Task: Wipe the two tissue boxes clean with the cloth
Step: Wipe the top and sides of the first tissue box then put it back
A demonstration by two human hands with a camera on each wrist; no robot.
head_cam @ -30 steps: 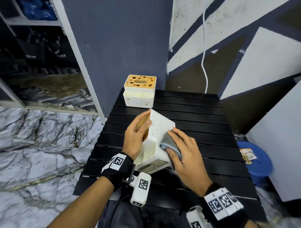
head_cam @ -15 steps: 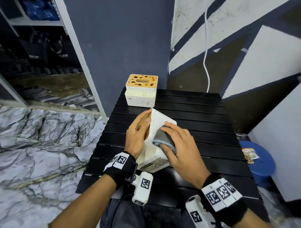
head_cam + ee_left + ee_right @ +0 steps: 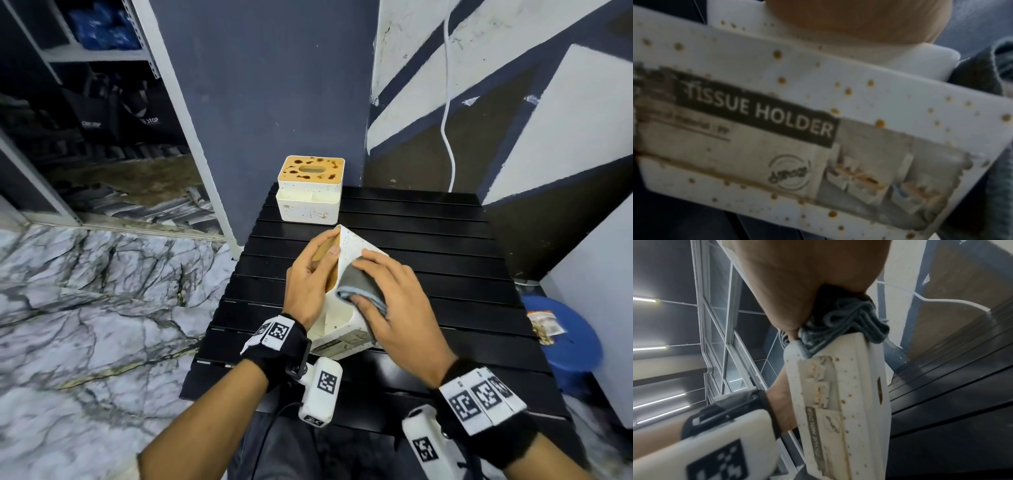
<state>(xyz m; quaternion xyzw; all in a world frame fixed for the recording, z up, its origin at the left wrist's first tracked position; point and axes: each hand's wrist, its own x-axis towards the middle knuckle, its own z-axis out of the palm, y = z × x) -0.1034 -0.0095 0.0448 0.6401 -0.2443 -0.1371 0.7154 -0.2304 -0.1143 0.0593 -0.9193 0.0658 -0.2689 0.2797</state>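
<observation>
A white speckled tissue box (image 3: 352, 250) stands tilted on the black slatted table (image 3: 428, 240), its labelled side (image 3: 818, 129) toward me. My left hand (image 3: 308, 277) grips its wooden-lid side, thumb on the edge. My right hand (image 3: 394, 301) presses a folded grey cloth (image 3: 363, 287) flat against the box's upper face; the bunched cloth (image 3: 842, 327) sits on the box's edge (image 3: 838, 394) in the right wrist view. The second tissue box (image 3: 310, 193), its wooden lid stained with dark blotches, stands at the table's far left edge.
A dark blue wall panel (image 3: 257, 102) rises behind the table with a white cable (image 3: 448, 137) hanging to its right. A blue stool (image 3: 565, 339) with a packet stands at the right. Marble floor (image 3: 85, 308) lies left.
My right hand has slid the cloth up and leftward across the box's upper face. The left hand keeps its hold on the tilted box.
</observation>
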